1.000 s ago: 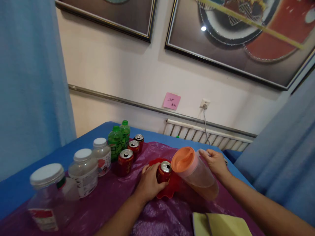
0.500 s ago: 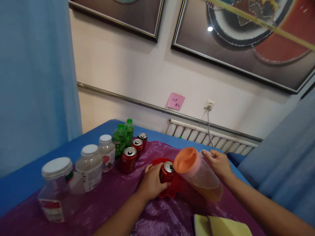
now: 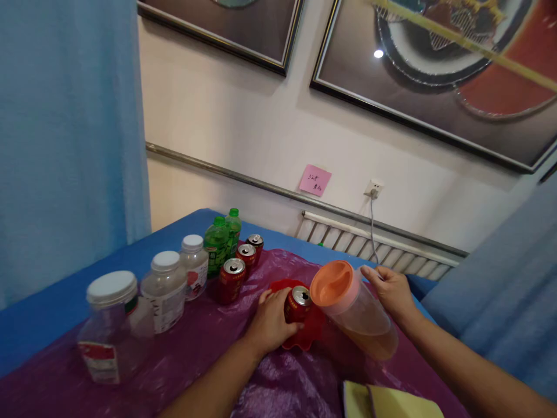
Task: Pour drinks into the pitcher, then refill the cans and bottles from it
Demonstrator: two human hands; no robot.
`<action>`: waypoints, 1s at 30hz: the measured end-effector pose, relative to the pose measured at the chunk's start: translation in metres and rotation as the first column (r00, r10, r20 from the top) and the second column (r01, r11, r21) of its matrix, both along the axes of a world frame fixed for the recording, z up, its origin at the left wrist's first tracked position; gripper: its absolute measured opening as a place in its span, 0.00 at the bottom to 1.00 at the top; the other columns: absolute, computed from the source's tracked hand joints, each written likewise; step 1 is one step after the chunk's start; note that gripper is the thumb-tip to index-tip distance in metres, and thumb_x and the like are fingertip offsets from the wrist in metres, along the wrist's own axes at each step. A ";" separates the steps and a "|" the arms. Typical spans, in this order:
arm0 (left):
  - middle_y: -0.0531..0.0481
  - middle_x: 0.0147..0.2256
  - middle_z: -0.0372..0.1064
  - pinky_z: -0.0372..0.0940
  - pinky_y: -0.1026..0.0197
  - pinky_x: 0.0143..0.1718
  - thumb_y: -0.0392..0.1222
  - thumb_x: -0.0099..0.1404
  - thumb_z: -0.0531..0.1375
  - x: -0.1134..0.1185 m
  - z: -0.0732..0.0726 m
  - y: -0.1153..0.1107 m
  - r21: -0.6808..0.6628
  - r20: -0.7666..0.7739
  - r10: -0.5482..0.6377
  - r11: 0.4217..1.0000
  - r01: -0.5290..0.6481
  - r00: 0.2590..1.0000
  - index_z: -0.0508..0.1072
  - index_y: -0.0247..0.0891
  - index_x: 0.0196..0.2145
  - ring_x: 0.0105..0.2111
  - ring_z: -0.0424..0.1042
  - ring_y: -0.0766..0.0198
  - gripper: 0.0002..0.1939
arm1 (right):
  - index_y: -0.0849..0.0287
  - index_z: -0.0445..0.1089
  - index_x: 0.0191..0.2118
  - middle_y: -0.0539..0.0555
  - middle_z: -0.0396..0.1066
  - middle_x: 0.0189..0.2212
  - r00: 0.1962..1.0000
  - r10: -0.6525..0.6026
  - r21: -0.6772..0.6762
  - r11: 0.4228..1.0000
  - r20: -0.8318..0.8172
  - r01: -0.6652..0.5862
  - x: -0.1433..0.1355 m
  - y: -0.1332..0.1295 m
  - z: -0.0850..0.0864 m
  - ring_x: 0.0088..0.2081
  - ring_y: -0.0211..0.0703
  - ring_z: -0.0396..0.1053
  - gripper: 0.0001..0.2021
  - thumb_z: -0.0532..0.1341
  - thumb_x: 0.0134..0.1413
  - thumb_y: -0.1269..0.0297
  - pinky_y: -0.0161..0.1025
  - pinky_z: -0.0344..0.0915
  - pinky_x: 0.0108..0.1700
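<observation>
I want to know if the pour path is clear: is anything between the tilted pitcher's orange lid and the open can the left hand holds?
Nothing visible. The pitcher, tilted by the right hand, has its lid right beside the can gripped by the left hand. The can's opened top is uncovered, above the red tray.

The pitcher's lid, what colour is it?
Orange, on the tilted clear pitcher held by the right hand; the head view shows it.

L hand (image 3: 270,319) grips red can (image 3: 297,303); R hand (image 3: 389,288) tilts orange-lidded pitcher (image 3: 354,306).
</observation>
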State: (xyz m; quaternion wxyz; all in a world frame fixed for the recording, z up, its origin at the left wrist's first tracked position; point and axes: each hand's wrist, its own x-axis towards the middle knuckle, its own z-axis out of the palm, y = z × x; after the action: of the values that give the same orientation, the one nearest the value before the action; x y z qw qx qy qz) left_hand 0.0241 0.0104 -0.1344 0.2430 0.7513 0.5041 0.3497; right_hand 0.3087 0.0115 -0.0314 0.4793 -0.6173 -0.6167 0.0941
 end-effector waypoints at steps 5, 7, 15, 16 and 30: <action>0.46 0.55 0.74 0.45 0.44 0.66 0.43 0.46 0.73 0.000 0.000 0.000 -0.006 0.010 0.004 1.000 -0.004 1.000 0.69 0.45 0.56 0.57 0.69 0.49 0.38 | 0.52 0.49 0.18 0.44 0.43 0.19 1.000 -0.001 0.000 1.000 0.001 0.001 0.000 0.000 -0.002 0.23 0.35 0.45 0.31 0.61 0.46 0.32 0.35 0.45 0.25; 0.46 0.55 0.74 0.45 0.43 0.66 0.43 0.46 0.73 0.000 0.000 0.000 -0.011 0.015 0.002 1.000 -0.002 1.000 0.70 0.45 0.55 0.57 0.69 0.48 0.38 | 0.52 0.48 0.18 0.44 0.43 0.19 1.000 0.000 0.006 1.000 -0.003 0.000 -0.001 -0.001 -0.003 0.23 0.35 0.44 0.31 0.61 0.47 0.33 0.35 0.45 0.25; 0.45 0.54 0.75 0.48 0.43 0.65 0.42 0.46 0.74 0.001 0.001 -0.001 -0.008 0.035 0.021 1.000 -0.021 0.999 0.70 0.44 0.55 0.57 0.70 0.47 0.38 | 0.52 0.48 0.17 0.44 0.42 0.19 0.999 -0.007 0.029 1.000 -0.037 0.008 -0.001 -0.003 -0.008 0.23 0.35 0.44 0.31 0.61 0.47 0.32 0.35 0.45 0.25; 0.45 0.54 0.75 0.48 0.42 0.65 0.41 0.46 0.74 0.000 0.001 -0.001 -0.005 0.037 0.019 1.000 -0.019 0.999 0.70 0.44 0.55 0.57 0.70 0.47 0.38 | 0.52 0.48 0.17 0.43 0.42 0.19 0.999 -0.017 0.035 0.999 -0.051 0.018 -0.001 -0.003 -0.009 0.23 0.35 0.44 0.32 0.61 0.46 0.32 0.35 0.45 0.25; 0.43 0.54 0.73 0.59 0.44 0.60 0.40 0.49 0.71 0.001 0.002 0.004 0.019 0.036 0.104 0.994 -0.105 0.994 0.69 0.42 0.55 0.55 0.69 0.46 0.35 | 0.53 0.53 0.21 0.40 0.48 0.16 0.713 -0.058 0.093 0.981 -0.698 0.171 0.027 -0.019 -0.075 0.18 0.32 0.47 0.31 0.65 0.46 0.32 0.33 0.48 0.20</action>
State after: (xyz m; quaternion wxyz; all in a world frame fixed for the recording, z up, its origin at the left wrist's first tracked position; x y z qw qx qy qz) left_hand 0.0249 0.0147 -0.1321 0.2254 0.7201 0.5348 0.3804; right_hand 0.3354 -0.0076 -0.1065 0.7248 -0.5365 -0.3587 0.2411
